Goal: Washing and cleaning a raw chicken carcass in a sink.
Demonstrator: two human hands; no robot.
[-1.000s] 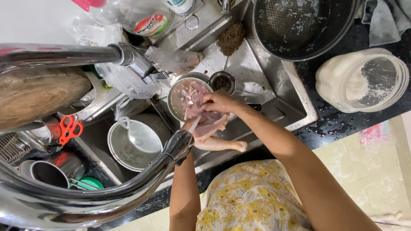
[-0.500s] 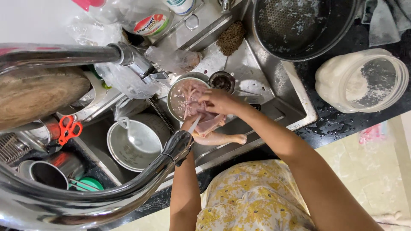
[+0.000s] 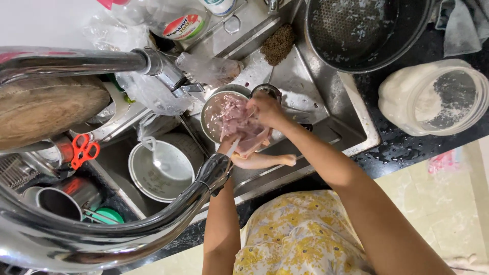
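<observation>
My right hand grips pale pink raw chicken meat over a small steel bowl on the sink's drainboard. Just below it, my left hand holds the rest of the chicken piece, whose leg end sticks out to the right. The chrome tap hides part of my left hand. A thin pale strip runs by its fingers, and I cannot tell what it is. A small dark cup stands right behind the bowl.
A big curved chrome tap sweeps across the left foreground. In the basin lie a white pot with a spoon, steel cups and orange scissors. A wooden board, a dark pan and a white plastic jar surround the sink.
My right hand has shifted slightly toward the bowl, drawing the pink meat away from the leg piece. My left hand has stayed almost still.
</observation>
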